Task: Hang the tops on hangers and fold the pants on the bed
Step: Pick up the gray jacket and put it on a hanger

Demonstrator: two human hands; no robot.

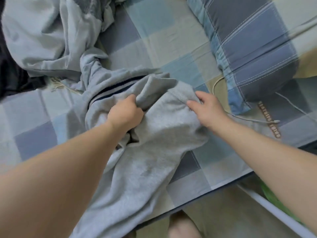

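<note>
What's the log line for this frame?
left hand: grips grey garment fold | right hand: pinches its ribbed edge | garment: bunched on bed

Left hand point(126, 111) clenched in fist, right hand point(206, 109) pinching.

Home bedroom: checked bed sheet point(171, 40), matching pillow point(253, 48), heaped clothes point(42, 40).

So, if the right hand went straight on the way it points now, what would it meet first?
Probably the raised fold of the grey pants that the left hand grips, though depth is unclear. The right hand pinches their waistband just beside it.
</note>
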